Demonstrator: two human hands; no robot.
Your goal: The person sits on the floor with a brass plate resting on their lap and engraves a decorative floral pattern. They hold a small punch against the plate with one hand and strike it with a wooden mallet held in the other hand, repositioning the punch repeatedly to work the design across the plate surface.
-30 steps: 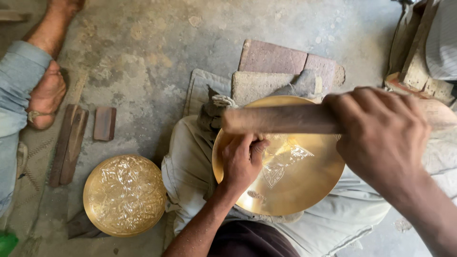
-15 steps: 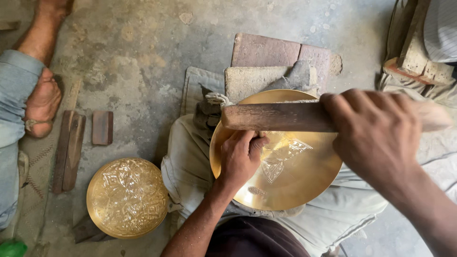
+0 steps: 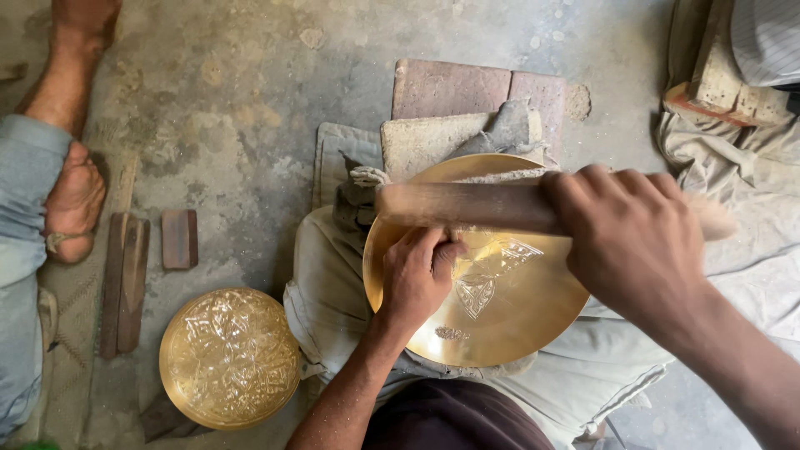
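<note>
1. Soft, even daylight; shadows on the concrete floor (image 3: 250, 125) are faint.
2. Bright glare streaks the brass plate (image 3: 500, 292) near its centre.
3. The wooden stick (image 3: 467, 207) and right hand (image 3: 633, 237) are motion-blurred.
4. The embossed plate (image 3: 229, 358) stays sharp.

Left hand (image 3: 417, 279) comes up from the bottom of the view on a bare forearm, wrist a bit bent, fingers curled in tight with the fingertips (image 3: 446, 250) pinched together like it's gripping something small I can't make out. Right hand (image 3: 637, 242) comes in from the lower right, much closer to the camera, back of the hand facing up, fingers wrapped all the way round in a closed fist grip. Right forearm runs off the bottom right corner.
</note>
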